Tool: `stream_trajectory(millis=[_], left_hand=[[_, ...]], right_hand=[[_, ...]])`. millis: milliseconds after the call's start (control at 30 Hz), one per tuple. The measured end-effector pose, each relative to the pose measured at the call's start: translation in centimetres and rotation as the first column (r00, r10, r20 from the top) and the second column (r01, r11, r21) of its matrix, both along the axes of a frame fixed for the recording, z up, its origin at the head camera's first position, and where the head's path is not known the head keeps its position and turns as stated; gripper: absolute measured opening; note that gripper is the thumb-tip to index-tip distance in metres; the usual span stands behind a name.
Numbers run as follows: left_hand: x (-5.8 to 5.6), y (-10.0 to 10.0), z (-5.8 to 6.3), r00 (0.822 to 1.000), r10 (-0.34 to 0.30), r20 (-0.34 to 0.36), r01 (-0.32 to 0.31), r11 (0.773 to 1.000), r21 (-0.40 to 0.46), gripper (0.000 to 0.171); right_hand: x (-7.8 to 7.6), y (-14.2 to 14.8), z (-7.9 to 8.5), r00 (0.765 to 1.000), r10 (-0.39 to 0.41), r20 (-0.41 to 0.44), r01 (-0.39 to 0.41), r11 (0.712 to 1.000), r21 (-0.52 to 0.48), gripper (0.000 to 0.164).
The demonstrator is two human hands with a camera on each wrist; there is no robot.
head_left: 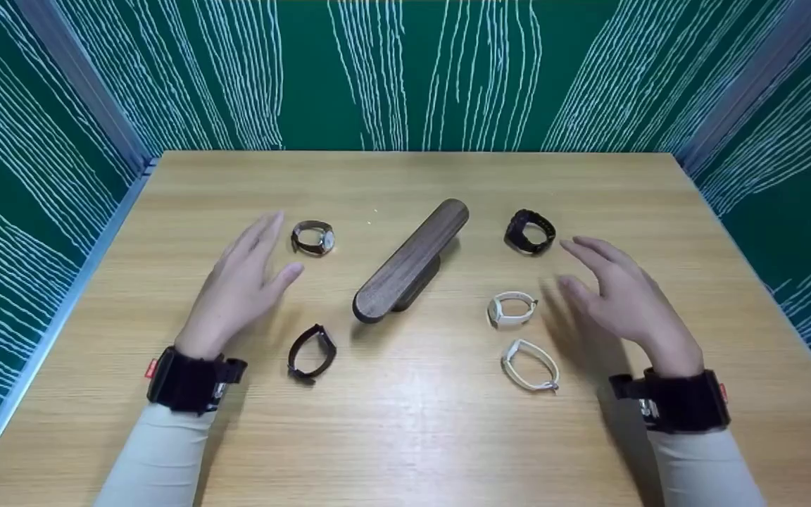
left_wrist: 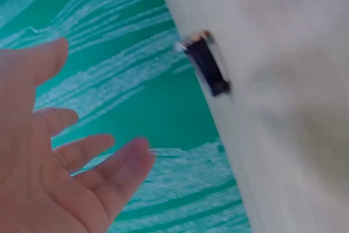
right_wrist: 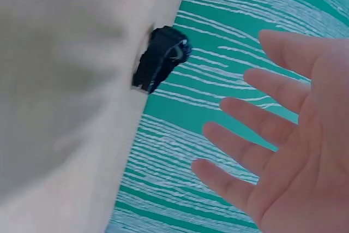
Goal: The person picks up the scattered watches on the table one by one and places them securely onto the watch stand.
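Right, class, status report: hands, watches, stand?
Left hand open, right hand open, both holding nothing. Five watches on table, none on stand. Nothing blocks stand.

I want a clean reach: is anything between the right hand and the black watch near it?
Nothing visible. The right hand hovers open just beside the black watch, with only bare table between them.

I see a light wooden table (head_left: 405, 436); green walls (head_left: 405, 70) with white wavy lines rise behind and beside the table.
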State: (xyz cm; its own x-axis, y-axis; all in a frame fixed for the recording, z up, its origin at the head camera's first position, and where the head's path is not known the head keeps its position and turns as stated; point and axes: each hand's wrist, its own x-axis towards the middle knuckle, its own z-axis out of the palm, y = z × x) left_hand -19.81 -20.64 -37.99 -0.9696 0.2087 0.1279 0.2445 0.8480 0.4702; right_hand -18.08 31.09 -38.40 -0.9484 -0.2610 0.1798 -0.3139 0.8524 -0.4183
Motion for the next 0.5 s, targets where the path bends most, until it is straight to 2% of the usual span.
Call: stream_trajectory(millis=[167, 300, 500], left_hand=[[-0.2, 2.5, 1.0, 0.996, -0.074, 0.043, 0.072, 0.996, 0.053, 0.075], [-0.1, 4.7, 1.6, 0.988, -0.137, 0.075, 0.132, 0.989, 0.062, 0.074], [0.1, 7.8, 1.4, 0.971, -0.215, 0.109, 0.212, 0.977, 0.036, 0.082]], right_hand=[[-0.8, -1.0, 1.5, 0.999, 0.042, -0.009, -0.042, 0.999, 0.023, 0.058], [-1.7, -2.2, 2.3, 0.995, 0.091, -0.033, -0.089, 0.995, 0.045, 0.057], [-2.7, -3.9, 2.3, 0.991, 0.13, -0.043, -0.128, 0.991, 0.042, 0.056]])
